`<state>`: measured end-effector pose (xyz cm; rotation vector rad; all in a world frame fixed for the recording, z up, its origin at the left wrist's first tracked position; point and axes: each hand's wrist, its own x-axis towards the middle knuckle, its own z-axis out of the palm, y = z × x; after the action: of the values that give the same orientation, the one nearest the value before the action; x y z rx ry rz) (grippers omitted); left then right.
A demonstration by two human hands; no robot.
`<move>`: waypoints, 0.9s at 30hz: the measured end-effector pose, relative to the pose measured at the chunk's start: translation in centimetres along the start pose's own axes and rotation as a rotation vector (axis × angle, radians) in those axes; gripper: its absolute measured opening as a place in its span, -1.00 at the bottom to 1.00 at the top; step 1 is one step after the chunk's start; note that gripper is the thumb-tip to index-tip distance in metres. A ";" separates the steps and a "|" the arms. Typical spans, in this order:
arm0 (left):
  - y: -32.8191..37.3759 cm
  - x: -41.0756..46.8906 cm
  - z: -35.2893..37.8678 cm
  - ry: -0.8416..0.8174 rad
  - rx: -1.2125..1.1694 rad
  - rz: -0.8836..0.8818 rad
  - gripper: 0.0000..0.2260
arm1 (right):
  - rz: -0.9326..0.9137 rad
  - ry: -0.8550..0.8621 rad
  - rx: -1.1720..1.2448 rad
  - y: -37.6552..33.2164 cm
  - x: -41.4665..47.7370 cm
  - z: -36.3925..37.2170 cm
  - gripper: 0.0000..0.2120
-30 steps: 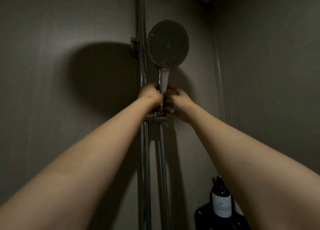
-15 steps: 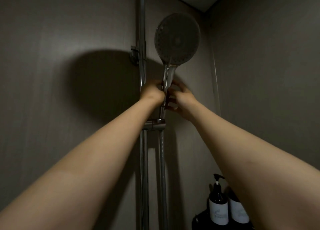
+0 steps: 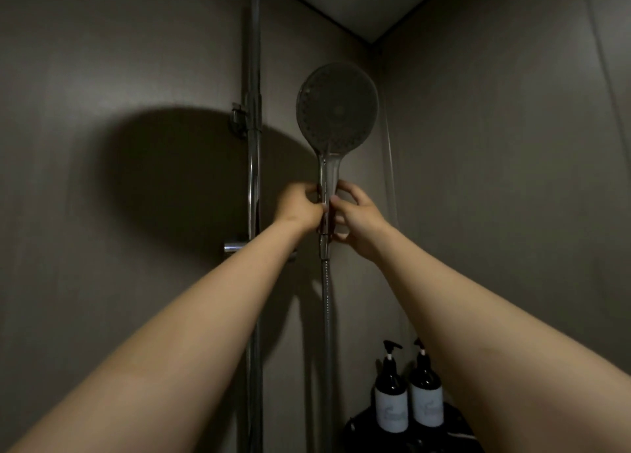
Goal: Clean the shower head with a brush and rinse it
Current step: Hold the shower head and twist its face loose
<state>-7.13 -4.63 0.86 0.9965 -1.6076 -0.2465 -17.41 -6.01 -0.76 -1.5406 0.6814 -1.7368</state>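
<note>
Up by the wall rail (image 3: 253, 145), both grips were clenched round the handle (image 3: 328, 169) of the shower head (image 3: 337, 111): left grip (image 3: 300, 206) on one side, right grip (image 3: 358, 213) on the other. The head was held high, just right of the rail & apart from the holder (image 3: 235, 247), w/ its hose (image 3: 327, 316) hanging down. Step, I think: taking it down. No brush in sight. Next: bring it low, get a brush.

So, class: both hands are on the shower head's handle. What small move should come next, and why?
Probably lower the shower head toward the body for scrubbing: the left hand and right hand both grip its handle, and it looks clear of the rail holder.
</note>
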 end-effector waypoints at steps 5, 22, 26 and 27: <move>0.2 -2.9 0.7 -0.018 -0.048 -0.010 -0.62 | 0.045 -0.023 0.001 0.2 -2.7 -1.6 -0.66; 1.7 -21.1 6.0 -0.182 -0.224 -0.154 -0.68 | 0.230 -0.022 -0.030 3.0 -19.2 -9.9 -0.65; 1.6 -25.0 7.2 -0.260 -0.231 -0.187 -0.69 | 0.294 0.012 -0.018 4.2 -23.4 -11.9 -0.62; 1.5 -26.0 7.5 -0.279 -0.237 -0.191 -0.69 | 0.313 0.019 -0.007 4.6 -24.6 -12.2 -0.62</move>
<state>-15.27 12.10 -18.85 0.9616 -1.6845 -0.7172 -27.74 9.74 -21.23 -1.3411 0.8873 -1.5170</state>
